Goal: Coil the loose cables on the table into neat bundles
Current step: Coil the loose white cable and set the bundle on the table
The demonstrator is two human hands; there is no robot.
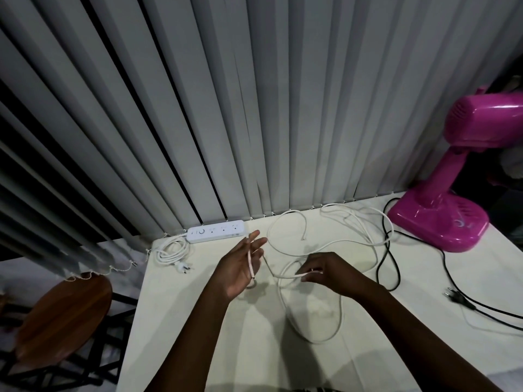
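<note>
A long white cable (339,315) sprawls in loose loops over the white table (254,349). One end of it lies across the palm of my left hand (240,267), held raised with the fingers fairly straight. My right hand (325,270) pinches the same cable a short way along, fingers curled over it just above the table. A black cable (392,267) with a plug (455,297) lies to the right, crossing the white one. At the back left, the white power strip (215,231) has its own cord (171,251) coiled beside it.
A pink desk fan (452,199) stands at the table's right back corner. Grey vertical blinds (254,108) hang along the far edge. A round wooden stool (56,315) sits left of the table, below its level.
</note>
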